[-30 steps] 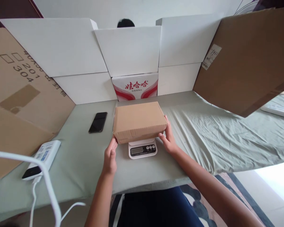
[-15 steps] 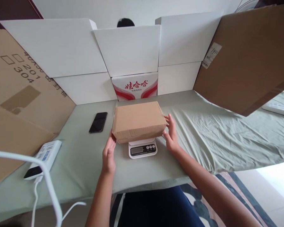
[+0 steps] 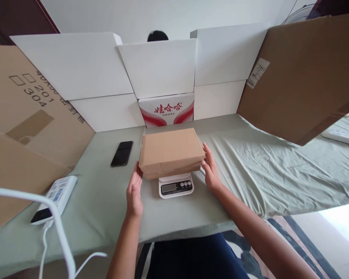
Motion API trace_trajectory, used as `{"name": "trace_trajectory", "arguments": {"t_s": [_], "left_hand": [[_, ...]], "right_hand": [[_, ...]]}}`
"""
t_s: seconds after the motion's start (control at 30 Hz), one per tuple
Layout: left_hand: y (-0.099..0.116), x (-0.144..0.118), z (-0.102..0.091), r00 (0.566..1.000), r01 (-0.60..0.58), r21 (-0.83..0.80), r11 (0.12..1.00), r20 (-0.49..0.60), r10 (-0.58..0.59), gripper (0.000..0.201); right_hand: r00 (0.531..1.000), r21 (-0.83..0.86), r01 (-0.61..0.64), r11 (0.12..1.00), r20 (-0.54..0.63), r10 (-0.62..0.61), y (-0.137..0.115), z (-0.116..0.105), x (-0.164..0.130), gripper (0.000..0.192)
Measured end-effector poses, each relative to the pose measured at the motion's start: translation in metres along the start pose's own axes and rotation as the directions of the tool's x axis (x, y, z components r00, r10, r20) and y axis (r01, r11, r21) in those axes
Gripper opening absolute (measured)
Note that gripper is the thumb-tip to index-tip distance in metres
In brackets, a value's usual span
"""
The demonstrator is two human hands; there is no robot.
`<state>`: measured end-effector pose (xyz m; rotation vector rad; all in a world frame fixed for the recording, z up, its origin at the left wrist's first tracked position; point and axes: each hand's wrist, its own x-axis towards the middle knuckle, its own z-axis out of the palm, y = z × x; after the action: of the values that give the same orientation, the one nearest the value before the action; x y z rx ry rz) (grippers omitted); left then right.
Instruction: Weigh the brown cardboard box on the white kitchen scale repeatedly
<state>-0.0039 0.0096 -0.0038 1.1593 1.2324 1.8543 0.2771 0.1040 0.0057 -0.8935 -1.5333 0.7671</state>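
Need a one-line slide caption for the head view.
Brown cardboard box resting on a small white kitchen scale, left hand and right hand open at its ends.

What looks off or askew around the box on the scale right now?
The box overhangs the small scale on both sides and sits slightly turned. The left hand and right hand flank its ends. The cloth is rumpled on the right. Nothing spilled or damaged.

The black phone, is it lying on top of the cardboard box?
No, the black phone lies flat on the green table cover, left of the cardboard box, which sits on the scale.
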Motion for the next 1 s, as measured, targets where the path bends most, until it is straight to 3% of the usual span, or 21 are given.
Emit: {"name": "trace_trajectory", "arguments": {"t_s": [0.23,0.37,0.5,0.6,0.7,0.83,1.0], "left_hand": [[-0.006,0.002,-0.003,0.999,0.027,0.049,0.998,0.015,-0.028,0.087],[-0.013,-0.002,-0.007,0.997,0.073,0.084,0.994,0.029,-0.076,0.093],[-0.006,0.002,-0.002,0.999,0.043,0.063,0.997,0.027,-0.044,0.094],[0.006,0.03,0.013,0.999,-0.001,0.024,1.0,0.034,0.0,0.089],[0.003,0.08,0.038,1.0,-0.013,-0.038,0.999,0.0,0.013,0.082],[-0.028,0.136,0.06,0.995,0.047,-0.076,0.996,-0.083,-0.053,0.076],[-0.064,0.144,0.054,0.988,0.111,-0.076,0.991,-0.097,-0.118,0.075]], "right_hand": [[0.999,-0.001,0.024,1.0,0.043,-0.023,-0.002,0.002,0.0,0.072],[0.988,-0.036,0.13,0.991,0.091,-0.127,-0.008,0.001,-0.003,0.075],[0.986,-0.028,0.145,0.989,0.084,-0.142,-0.018,0.0,0.008,0.076],[0.984,-0.019,0.173,0.985,0.05,-0.172,-0.027,0.005,0.041,0.08],[0.972,-0.032,0.232,0.972,0.026,-0.232,-0.021,0.02,0.086,0.086],[0.979,-0.021,0.203,0.979,-0.011,-0.203,0.017,0.047,0.121,0.089],[0.995,0.071,0.102,0.992,-0.026,-0.1,0.057,0.064,0.116,0.086]]}}
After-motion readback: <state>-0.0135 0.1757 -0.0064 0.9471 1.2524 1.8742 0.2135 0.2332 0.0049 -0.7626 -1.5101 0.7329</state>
